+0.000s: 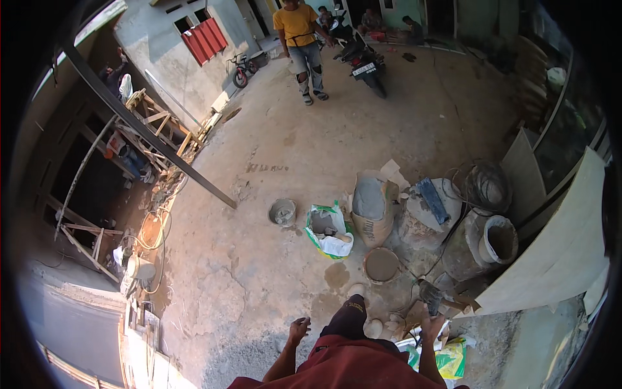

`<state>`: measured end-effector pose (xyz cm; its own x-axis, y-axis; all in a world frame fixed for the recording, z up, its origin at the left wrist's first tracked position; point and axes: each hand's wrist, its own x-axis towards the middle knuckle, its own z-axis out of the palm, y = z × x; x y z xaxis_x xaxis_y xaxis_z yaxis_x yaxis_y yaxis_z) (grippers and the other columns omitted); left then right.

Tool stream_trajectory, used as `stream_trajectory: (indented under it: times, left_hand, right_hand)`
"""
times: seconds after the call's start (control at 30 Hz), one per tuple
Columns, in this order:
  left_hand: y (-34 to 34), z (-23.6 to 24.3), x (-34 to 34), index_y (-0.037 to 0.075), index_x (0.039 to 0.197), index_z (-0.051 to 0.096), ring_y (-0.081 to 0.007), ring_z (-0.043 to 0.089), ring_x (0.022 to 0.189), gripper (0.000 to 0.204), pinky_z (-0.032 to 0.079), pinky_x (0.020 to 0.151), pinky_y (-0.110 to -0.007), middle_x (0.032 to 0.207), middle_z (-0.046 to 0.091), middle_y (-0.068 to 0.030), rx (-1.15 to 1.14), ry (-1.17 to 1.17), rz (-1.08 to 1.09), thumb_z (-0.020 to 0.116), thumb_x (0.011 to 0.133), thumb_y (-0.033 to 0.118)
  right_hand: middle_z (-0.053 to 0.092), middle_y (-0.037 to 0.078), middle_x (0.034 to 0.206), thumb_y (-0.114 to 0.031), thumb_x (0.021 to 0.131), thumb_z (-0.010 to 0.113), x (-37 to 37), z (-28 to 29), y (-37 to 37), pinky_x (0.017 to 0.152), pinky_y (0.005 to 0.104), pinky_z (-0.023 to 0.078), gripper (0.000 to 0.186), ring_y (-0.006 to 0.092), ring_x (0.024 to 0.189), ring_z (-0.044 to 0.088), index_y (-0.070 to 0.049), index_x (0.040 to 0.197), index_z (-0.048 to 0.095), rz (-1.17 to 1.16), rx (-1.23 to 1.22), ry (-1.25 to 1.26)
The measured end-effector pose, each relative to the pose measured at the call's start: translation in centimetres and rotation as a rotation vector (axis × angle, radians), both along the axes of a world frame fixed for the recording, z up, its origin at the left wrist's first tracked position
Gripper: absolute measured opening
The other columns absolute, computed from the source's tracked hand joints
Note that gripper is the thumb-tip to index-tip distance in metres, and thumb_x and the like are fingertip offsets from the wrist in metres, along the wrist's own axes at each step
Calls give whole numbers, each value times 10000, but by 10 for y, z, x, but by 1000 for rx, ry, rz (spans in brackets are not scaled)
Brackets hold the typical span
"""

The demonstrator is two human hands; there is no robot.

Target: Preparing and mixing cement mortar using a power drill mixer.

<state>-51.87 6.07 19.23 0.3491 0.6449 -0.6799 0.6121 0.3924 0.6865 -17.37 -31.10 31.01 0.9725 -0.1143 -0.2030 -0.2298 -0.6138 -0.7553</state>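
Note:
My left hand [299,329] hangs beside my left leg, fingers loosely apart with nothing in them. My right hand [432,326] is closed on a dark grey tool [430,296], bulky like a power drill; its exact kind is hard to make out. A thin rod or cord runs from near this tool toward a round bucket [382,264] of wet grey mortar. Beyond the bucket stands an open brown paper sack [374,227] of grey powder. Left of it are a white and green sack [328,235] with grey material and a small grey bucket [282,212].
A pale board [551,240] leans at the right, near a tall bucket [499,240] and a blue block [432,200]. A slanting post [149,133] crosses the left. A person in a yellow shirt [298,26] stands ahead beside a motorcycle [363,61].

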Motion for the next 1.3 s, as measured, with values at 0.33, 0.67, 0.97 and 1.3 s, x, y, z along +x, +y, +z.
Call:
stream_trajectory:
  times: [0.33,0.67,0.97,1.3]
  left_hand:
    - [62,-52,80,45,1102,755,-238,728,681,504,615,622,-436,867,755,-95,-93,442,-412,707,886,499]
    - [81,-135,333,-18,1219,678,-414,684,1104,551,544,953,-482,1139,719,-263,193,262,-793,712,891,423]
    - [-58,-352,457,58,1420,546,-349,471,1404,507,387,1133,-528,1509,495,-194,666,45,-1743,587,941,217]
    - [-95,-452,509,143,984,601,-272,539,1120,188,408,1041,-478,1108,556,-93,1183,-378,-2044,614,805,198]
  right_hand:
    - [614,48,597,-481,873,800,13,31,26,452,301,416,477,123,482,556,-36,789,648,-175,250,6]
    - [598,37,597,-466,891,784,-5,51,37,460,289,400,498,107,474,511,-3,755,659,-358,42,419]
    - [574,34,581,-439,957,719,-44,-34,33,445,260,373,476,91,479,509,35,966,686,-515,84,403]
    - [546,31,559,-418,961,713,-74,-85,20,436,257,358,451,88,471,501,30,925,677,-612,76,459]
